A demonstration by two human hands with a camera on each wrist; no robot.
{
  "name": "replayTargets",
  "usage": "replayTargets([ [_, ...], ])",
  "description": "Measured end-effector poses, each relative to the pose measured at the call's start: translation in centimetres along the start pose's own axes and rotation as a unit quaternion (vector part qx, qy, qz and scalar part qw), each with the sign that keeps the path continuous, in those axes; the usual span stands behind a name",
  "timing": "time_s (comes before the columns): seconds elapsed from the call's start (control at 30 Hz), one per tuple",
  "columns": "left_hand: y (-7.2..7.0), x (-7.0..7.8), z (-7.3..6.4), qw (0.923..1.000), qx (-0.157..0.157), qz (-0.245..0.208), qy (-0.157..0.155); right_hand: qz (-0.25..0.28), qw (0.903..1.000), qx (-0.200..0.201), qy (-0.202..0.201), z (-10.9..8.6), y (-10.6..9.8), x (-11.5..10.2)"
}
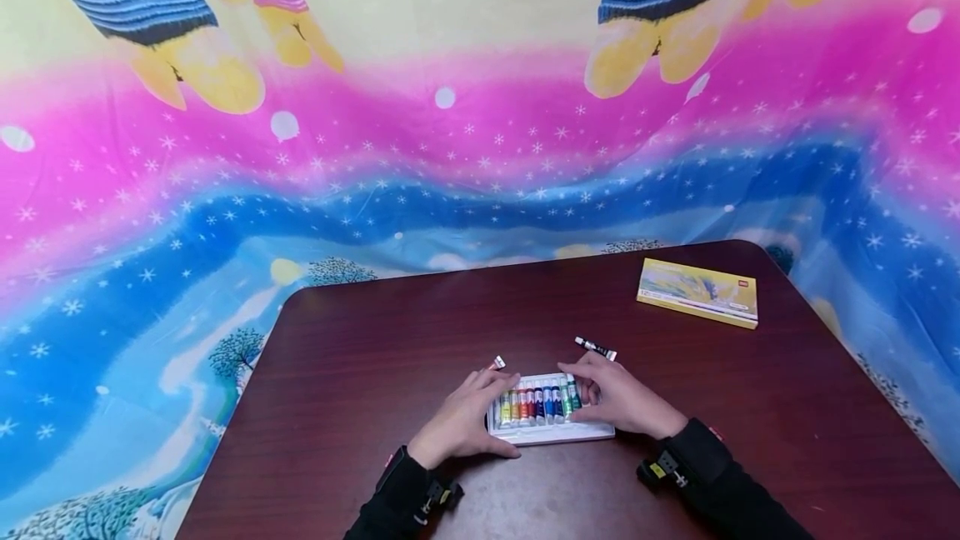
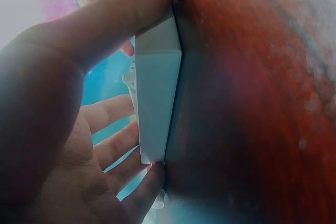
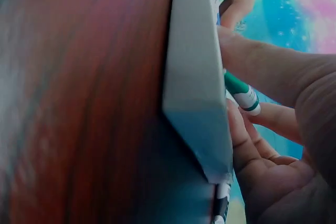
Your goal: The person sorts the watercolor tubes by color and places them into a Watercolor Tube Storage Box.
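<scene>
A white tray point(image 1: 558, 435) lies on the table with a row of small paint tubes point(image 1: 536, 405) in it, running from yellow through red and blue to green. My left hand point(image 1: 461, 417) holds the tray's left end, its thumb on the front edge and its fingers spread toward the back. At the other end, my right hand point(image 1: 618, 398) pinches a green paint tube point(image 3: 241, 92) between thumb and forefinger. That tube tilts up over the tray wall in the right wrist view. Behind the right hand lies a black paint tube point(image 1: 596, 347). A red-and-white tube point(image 1: 497, 363) shows just past the left fingertips.
A yellow flat box point(image 1: 697, 293) lies at the back right of the dark red table point(image 1: 360, 357). Behind the table hangs a patterned cloth point(image 1: 480, 148) in pink and blue.
</scene>
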State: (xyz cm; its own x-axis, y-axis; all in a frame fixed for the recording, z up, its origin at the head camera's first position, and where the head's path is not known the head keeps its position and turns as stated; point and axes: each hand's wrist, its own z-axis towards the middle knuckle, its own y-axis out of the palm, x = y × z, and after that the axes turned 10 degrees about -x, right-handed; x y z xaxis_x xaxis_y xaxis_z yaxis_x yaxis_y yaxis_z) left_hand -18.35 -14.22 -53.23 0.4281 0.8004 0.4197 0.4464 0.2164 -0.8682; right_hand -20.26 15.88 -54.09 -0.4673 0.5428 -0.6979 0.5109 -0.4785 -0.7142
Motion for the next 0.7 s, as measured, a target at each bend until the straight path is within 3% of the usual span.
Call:
replayTargets([
  [0.27, 0.1, 0.0, 0.0, 1.0, -0.005, -0.004, -0.005, -0.011, 0.9991, 0.016, 0.038, -0.1, -0.3, -0.1],
  [0.47, 0.1, 0.0, 0.0, 1.0, -0.002, -0.001, 0.001, -0.02, 0.9994, 0.012, 0.026, -0.3, -0.9, -0.2],
  [0.7, -0.2, 0.2, -0.1, 1.0, -0.005, -0.006, -0.001, -0.081, 0.9959, 0.021, 0.034, -0.6, -1.4, -0.5],
])
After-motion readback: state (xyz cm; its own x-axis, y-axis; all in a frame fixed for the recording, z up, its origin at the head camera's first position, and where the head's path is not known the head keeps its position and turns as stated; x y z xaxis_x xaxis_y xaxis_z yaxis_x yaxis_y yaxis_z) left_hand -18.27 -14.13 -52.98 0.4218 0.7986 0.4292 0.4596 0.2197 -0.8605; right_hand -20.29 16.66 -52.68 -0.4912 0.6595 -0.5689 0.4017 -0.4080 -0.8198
